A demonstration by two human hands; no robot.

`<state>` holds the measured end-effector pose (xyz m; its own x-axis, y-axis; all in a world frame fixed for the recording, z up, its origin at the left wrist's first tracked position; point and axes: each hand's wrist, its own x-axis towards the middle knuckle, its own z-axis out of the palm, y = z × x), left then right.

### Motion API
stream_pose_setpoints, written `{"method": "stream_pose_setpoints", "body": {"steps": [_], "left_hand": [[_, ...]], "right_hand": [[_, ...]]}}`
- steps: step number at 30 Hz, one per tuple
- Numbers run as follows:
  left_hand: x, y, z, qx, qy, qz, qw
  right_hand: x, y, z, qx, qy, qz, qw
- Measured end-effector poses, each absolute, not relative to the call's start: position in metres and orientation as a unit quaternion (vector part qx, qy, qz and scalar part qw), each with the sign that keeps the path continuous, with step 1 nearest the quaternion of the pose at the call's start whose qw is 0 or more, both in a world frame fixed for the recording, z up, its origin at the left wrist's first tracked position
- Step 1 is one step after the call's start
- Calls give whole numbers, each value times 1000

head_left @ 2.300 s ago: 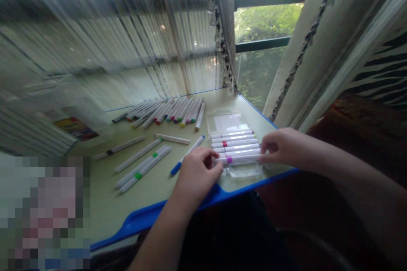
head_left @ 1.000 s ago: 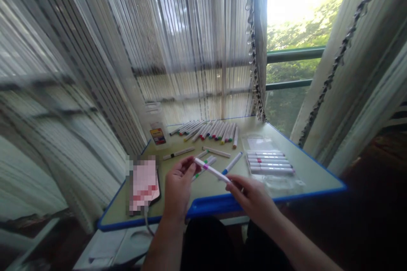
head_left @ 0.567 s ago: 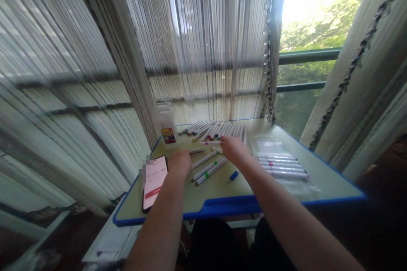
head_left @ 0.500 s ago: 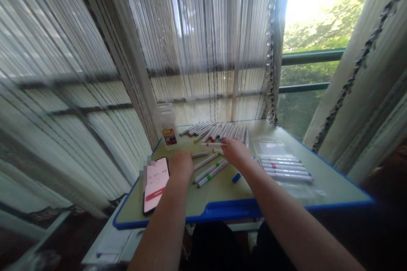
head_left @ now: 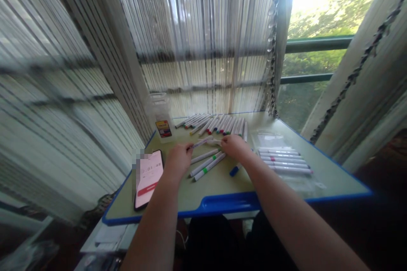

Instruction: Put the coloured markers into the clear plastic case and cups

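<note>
Past two green-banded markers (head_left: pixel 209 167) on the pale table (head_left: pixel 219 187), the left hand (head_left: pixel 178 158) pinches a slim white marker (head_left: pixel 199 143) and the right hand (head_left: pixel 237 147) a second marker (head_left: pixel 216 141), their ends running into a purplish blur I can't firmly sort out, before the colour-tipped row (head_left: pixel 220 124).

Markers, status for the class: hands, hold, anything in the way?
Left hand pinching a marker. Right hand opposite, its grip too blurred to call. Possibly in the way: green-banded markers, loose on the table.
</note>
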<state>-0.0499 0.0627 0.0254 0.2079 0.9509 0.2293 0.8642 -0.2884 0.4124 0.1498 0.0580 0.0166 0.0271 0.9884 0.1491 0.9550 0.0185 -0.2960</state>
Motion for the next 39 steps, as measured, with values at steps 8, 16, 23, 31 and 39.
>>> {"method": "stream_pose_setpoints", "body": {"steps": [8,16,23,31,39], "left_hand": [[-50,66,21,749,552,352,102],[-43,53,38,757,526,374,106],[-17,33,59,787,484,339,178],[76,17,54,870,295,287,272],[140,0,35,912,189,253,260]], "right_hand": [[144,46,19,-663,-734,16,148],[136,43,19,-642,-738,49,200],[179,-6,43,-599,-647,139,451],[279,-86,31,-591,-642,37,487],[335,-111,-8,-643,-577,94,496]]}}
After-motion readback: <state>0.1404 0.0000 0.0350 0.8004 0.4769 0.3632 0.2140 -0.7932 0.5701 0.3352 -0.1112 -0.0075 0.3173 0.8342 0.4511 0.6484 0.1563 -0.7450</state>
